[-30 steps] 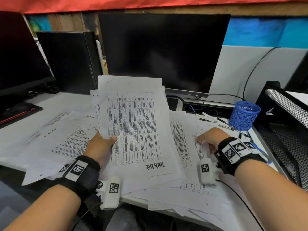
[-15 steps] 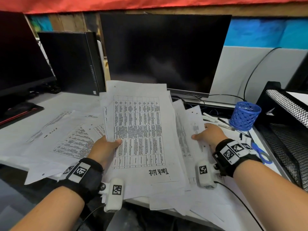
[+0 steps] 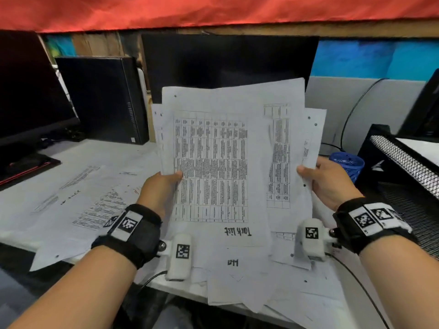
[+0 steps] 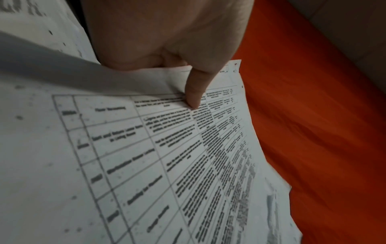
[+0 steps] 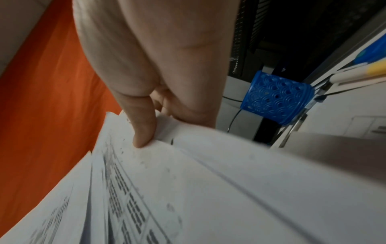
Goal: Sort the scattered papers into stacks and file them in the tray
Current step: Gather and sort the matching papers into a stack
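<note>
Both hands [image 3: 159, 186] [image 3: 330, 184] raised, thumbs pinching.

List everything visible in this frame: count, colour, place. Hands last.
held paper bundle: several sheets, white with printed tables, raised over the desk between both hands; top one handwritten "Task list"
loose papers: many, white, scattered flat on the desk at left and under the bundle
desk: one, white, beneath everything
monitors: two, black, screens dark; one centre back, one far left
computer case: one, black, upright, back left
pen cup: one, blue, perforated, right of the bundle
mesh tray: one, black, far right, a white sheet on its top tier
cable: one, black, behind the cup
cloth: one, red-orange, along the top
left hand: grips the bundle's left edge
right hand: grips its right edge
</note>
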